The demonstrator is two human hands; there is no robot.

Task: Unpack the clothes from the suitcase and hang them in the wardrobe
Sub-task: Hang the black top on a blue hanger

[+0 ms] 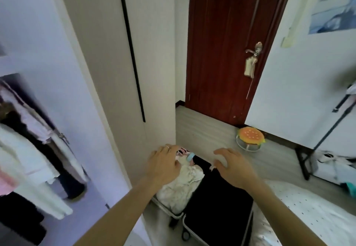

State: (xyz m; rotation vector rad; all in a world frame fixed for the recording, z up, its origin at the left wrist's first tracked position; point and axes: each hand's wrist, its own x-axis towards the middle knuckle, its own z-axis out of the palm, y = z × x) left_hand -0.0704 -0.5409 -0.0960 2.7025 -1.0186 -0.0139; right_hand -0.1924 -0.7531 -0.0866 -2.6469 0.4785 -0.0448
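White dotted bedding [308,209] lies beside the suitcase [217,203], burger stool [250,136] beyond.

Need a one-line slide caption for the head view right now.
The left hand and right hand, both open, reach over cream clothes in the suitcase; wardrobe at left, red door ahead.

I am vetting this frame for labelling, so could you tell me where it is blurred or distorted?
Head view: the hanging clothes at the left edge are smeared; the wide lens bends the wardrobe and door lines; the left hand, right hand and suitcase are only slightly soft; no glare shows.
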